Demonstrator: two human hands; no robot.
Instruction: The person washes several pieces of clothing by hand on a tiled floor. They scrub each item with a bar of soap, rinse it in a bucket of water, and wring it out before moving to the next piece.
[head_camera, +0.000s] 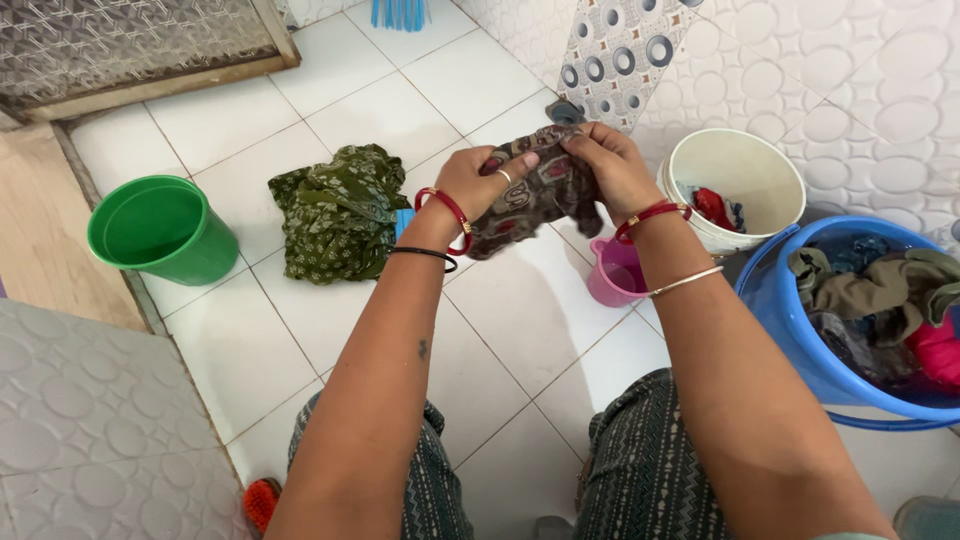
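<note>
Hidden: the lower part of the brown patterned cloth (535, 195) hangs behind the left wrist; the blue tub (790, 320) is cut off at the right edge, its laundry only partly readable.
Hard to make out: a small orange brush (262, 502) at the bottom edge, partly cut off.
Left hand (478, 180): fingers clenched on the cloth's left side, thumb on top.
Right hand (610, 165): fingers clamped on the cloth's upper right edge.
Cloth position: bunched between both hands, held up above the white tiled floor (520, 320).
Nearby: green patterned garment (335, 210) heaped on the floor, green bucket (160, 228) left of it, pink mug (615, 272) below the right wrist, white bucket (740, 180) beside the tub.
</note>
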